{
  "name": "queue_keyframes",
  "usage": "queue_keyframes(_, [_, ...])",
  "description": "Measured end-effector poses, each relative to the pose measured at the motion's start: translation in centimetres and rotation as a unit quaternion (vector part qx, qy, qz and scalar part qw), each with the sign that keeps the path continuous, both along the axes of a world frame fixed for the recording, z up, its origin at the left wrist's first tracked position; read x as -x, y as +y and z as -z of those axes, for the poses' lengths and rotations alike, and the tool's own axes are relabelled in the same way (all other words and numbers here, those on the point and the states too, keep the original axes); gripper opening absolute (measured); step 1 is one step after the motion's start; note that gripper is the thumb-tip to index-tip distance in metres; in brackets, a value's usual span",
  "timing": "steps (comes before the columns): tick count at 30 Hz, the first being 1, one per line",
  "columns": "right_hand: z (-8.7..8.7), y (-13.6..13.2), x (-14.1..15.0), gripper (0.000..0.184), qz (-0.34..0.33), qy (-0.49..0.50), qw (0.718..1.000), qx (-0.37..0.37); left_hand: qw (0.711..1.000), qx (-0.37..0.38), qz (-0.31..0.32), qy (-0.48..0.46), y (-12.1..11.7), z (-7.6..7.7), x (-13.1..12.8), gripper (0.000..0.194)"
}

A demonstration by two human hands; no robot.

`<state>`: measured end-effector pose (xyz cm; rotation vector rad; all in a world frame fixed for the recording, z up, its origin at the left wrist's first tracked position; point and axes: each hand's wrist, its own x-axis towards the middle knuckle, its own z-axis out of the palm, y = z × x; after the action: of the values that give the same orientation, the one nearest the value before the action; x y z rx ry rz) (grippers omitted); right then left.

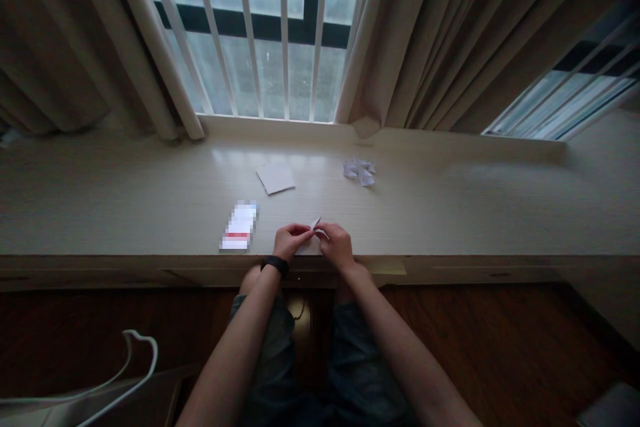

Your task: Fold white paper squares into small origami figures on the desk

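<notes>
Both hands meet over the front edge of a pale wooden desk [425,213]. Between them is a small piece of folded white paper [315,222], its pointed tip standing up. My left hand [290,240], with a black band on the wrist, pinches it from the left. My right hand [336,242] grips it from the right with bent fingers. The paper's lower part is mostly hidden by the fingers. Farther back lies a stack of white paper squares [277,177]. To its right sits a small pile of folded white paper pieces [359,171].
A phone [240,227] with a lit, blurred-out screen lies left of my hands. Behind the desk are a barred window [265,67] and beige curtains [400,47]. A white curved frame [143,347] stands at lower left on the dark wooden floor [475,333].
</notes>
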<state>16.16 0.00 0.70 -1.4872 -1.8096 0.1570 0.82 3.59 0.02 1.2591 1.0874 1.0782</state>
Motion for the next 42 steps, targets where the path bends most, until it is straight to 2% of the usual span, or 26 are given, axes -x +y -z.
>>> queue_keyframes(4, [-0.3,-0.1,-0.6,0.025,-0.043,-0.057,0.997,-0.025,0.999,0.023,-0.003,-0.031,0.2,0.4,-0.1,0.042])
queue_keyframes(10, [-0.9,-0.1,-1.0,0.028,-0.074,-0.136,0.988,-0.024,0.998,0.023,0.015,-0.052,0.3,0.3,-0.1,0.077])
queue_keyframes(12, [-1.0,0.0,-1.1,0.027,-0.090,-0.149,0.985,-0.018,0.998,0.022,0.031,-0.039,0.3,0.3,-0.1,0.077])
queue_keyframes(15, [-1.1,0.0,-1.1,0.027,-0.101,-0.153,0.983,0.000,0.999,0.012,0.035,-0.014,0.4,0.4,-0.1,0.067])
queue_keyframes(20, [-0.8,-0.3,-1.2,0.032,-0.073,-0.087,0.992,0.047,0.999,0.018,0.033,-0.007,0.3,0.2,0.0,0.047])
queue_keyframes(25, [0.2,-0.3,-0.8,0.027,-0.052,0.039,0.997,0.034,0.999,0.028,0.018,-0.013,0.6,0.5,0.1,0.029])
queue_keyframes(31, [1.0,0.6,-0.8,0.009,-0.049,0.203,0.973,0.098,0.988,0.119,0.034,-0.090,0.6,0.0,-0.2,0.019])
queue_keyframes(35, [1.2,1.0,-1.0,0.011,-0.056,0.275,0.951,0.128,0.987,0.132,0.044,-0.075,0.1,-1.0,-0.1,0.025])
queue_keyframes(39, [0.6,0.6,-0.9,0.015,-0.066,0.255,0.954,0.144,0.989,0.126,0.072,-0.039,0.0,-1.5,0.1,0.040])
queue_keyframes(42, [-0.2,0.3,-0.9,0.012,-0.104,0.226,0.955,0.162,0.988,0.118,0.103,-0.008,0.2,-1.6,0.4,0.051])
